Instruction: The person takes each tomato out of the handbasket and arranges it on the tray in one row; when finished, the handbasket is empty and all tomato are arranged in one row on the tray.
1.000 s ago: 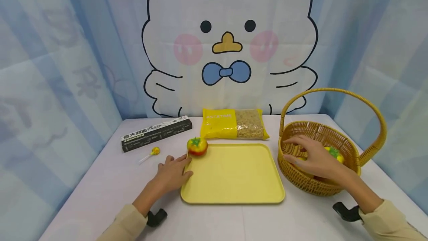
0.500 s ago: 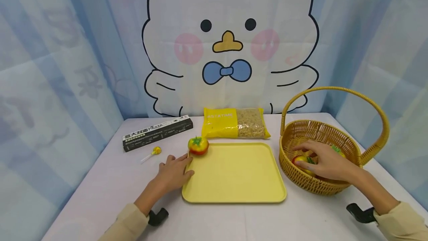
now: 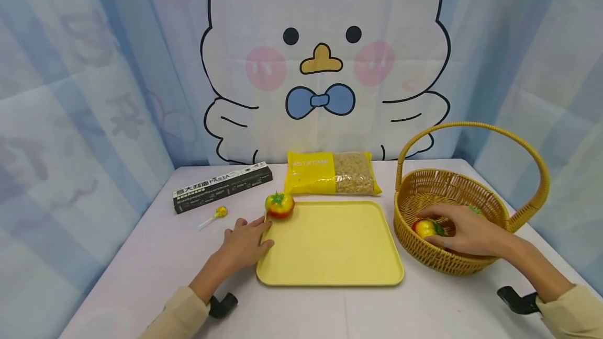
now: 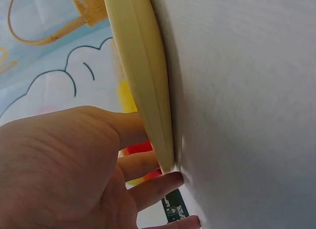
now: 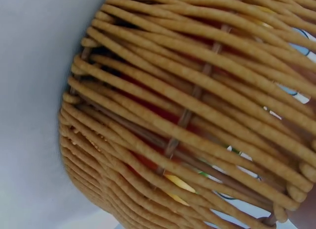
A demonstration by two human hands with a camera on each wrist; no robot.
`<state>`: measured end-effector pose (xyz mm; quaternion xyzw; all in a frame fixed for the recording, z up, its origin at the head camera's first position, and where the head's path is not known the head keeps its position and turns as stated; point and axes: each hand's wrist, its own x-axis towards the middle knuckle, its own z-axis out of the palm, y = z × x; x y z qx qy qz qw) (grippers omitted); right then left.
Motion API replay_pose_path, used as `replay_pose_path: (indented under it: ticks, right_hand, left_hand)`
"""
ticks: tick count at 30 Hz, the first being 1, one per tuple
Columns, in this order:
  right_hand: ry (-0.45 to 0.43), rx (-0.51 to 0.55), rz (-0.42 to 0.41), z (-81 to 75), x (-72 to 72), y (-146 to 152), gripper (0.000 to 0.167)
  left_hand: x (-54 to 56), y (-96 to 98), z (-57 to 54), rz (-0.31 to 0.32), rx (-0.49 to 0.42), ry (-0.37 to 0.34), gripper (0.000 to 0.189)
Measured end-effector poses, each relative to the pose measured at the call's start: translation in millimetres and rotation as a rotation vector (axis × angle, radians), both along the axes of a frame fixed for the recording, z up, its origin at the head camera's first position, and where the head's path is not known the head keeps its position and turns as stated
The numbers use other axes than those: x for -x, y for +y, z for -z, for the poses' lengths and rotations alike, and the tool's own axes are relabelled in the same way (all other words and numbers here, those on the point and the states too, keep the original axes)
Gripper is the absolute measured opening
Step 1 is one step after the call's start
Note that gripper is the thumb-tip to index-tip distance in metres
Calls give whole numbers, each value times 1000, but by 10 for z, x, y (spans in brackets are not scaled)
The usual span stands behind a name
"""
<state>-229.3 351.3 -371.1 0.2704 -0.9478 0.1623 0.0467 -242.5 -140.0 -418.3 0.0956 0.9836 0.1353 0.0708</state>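
Observation:
My left hand (image 3: 244, 245) touches the left edge of the yellow tray (image 3: 330, 245), with its fingers spread. In the left wrist view, the thumb crosses the tray's rim (image 4: 143, 86) and fingertips meet the tabletop. A red-and-yellow tomato (image 3: 280, 205) with a green top sits at the tray's back-left corner. Inside the wicker basket (image 3: 438, 266), my right hand (image 3: 471, 230) curls its thumb and fingers about another tomato (image 3: 426, 228). A green top (image 3: 475, 209) of a further one shows behind that hand. The basket weave (image 5: 187, 115) hides the right hand's work in the right wrist view.
A black pasta box (image 3: 222, 188) lies at the back left, with a yellow lollipop (image 3: 220, 212) in front of it. Behind the tray is a yellow bag of pasta (image 3: 332, 173). The basket's tall handle (image 3: 476, 124) arches over the right side.
My right hand has shifted right and toward me within the basket. The tomato there now shows between its thumb and fingers. The left hand and tray keep their places.

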Motion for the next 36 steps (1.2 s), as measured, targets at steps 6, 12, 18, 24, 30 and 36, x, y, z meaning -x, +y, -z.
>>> replay_pose_path:
  ticks: [6, 12, 18, 24, 30, 36]
  right_hand:
    - [-8, -1, -36, -1, 7, 43, 44]
    - [-62, 17, -52, -8, -4, 68, 52]
    - [-95, 25, -42, -8, 0, 64, 50]
    - [-89, 14, -32, -7, -1, 56, 50]
    - [-61, -4, -28, -10, 1, 47, 50]
    - [-9, -7, -23, 7, 9, 13, 51]
  left_hand:
    - [7, -4, 1, 0, 1, -3, 54]
    - [11, -8, 14, 2, 5, -4, 54]
    - [8, -10, 6, 10, 0, -5, 54]
    - [1, -7, -12, 8, 3, -3, 54]
    - [-3, -1, -12, 8, 5, -5, 55]
    - [-7, 1, -18, 5, 0, -9, 55]
